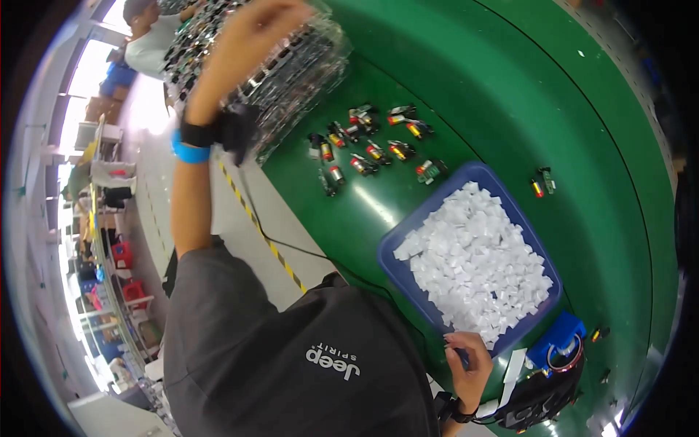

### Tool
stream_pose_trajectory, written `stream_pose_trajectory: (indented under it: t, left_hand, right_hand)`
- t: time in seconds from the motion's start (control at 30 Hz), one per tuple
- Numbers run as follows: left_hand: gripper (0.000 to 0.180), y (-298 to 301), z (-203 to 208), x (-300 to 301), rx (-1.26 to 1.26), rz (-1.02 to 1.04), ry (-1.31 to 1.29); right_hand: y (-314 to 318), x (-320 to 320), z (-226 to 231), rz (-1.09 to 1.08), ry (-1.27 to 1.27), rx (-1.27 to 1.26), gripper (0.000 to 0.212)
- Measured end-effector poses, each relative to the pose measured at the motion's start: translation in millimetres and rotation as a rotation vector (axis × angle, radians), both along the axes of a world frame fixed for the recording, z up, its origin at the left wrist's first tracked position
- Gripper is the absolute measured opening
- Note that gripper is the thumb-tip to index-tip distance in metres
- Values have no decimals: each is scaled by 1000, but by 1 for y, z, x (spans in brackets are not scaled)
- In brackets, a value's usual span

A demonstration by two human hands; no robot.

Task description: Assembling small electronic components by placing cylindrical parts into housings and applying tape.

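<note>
Head view: the left hand (266,25) is raised over a heap of small parts (291,84) in clear plastic trays at the table's far left. It is blurred, so I cannot tell whether it grasps anything. The right hand (472,362), fingers bent, is at the near rim of a blue tray (428,209); whether something small is pinched between its fingertips cannot be made out. The blue tray sits on the green table (437,69), filled with small white pieces (477,255).

Between the heap and the tray lies a loose group of small motors (376,153) with boards attached, and another motor (537,188) lies apart beyond the tray. A blue box (559,336) and a dark bundle (535,400) are near the right hand.

The heap looks loosely piled, so a hurried pull could bring parts sliding down. The dark cable (298,250) running from near the left wrist toward the body could snag on the table edge if that arm stretches further. Pressing hard on the tray's rim could shift it and spill white pieces. The motors are round and could roll if a sleeve brushes them.
</note>
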State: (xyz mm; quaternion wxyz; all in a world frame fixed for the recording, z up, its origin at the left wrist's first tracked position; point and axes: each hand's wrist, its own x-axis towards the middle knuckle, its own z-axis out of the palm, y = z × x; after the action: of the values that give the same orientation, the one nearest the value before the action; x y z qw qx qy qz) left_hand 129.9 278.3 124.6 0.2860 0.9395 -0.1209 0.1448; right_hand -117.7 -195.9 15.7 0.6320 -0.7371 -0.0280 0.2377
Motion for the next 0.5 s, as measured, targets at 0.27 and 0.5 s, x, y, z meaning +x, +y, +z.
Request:
stream_pose_trajectory:
  t: [0.27, 0.5]
  left_hand:
    - [64, 301, 16, -70, 458, 779, 141]
    - [74, 269, 7, -75, 538, 748, 381]
  right_hand:
    - [10, 12, -3, 49, 41, 103, 25]
    - [15, 14, -5, 76, 46, 79, 25]
